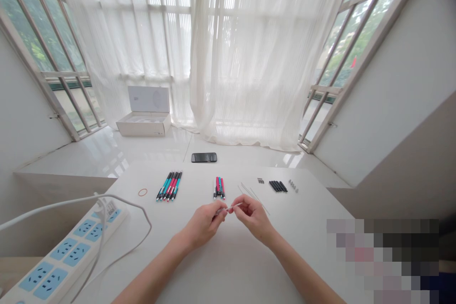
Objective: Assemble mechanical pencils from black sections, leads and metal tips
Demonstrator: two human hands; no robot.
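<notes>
My left hand [206, 222] is closed in a pinch at the near middle of the table, around a small slim part that its fingers mostly hide. Fingertips of my right hand [253, 217] pinch a thin pale rod [234, 206], which points toward the left hand's fingers. Whether the rod is inside the left hand's part or only touches it, I cannot tell. Just beyond the hands lie several red, teal and black pen barrels [219, 187]. To their right are a few thin pale refill-like sticks [259, 197], partly behind my right hand.
Complete-looking pens [169, 186] lie in a row at left, by a rubber band [143, 192]. At right are small metal pieces [261, 181], black tubes [278, 186] and grey tips [293, 185]. A phone [204, 157], open white box [143, 126] and corded power strip [67, 251] surround these.
</notes>
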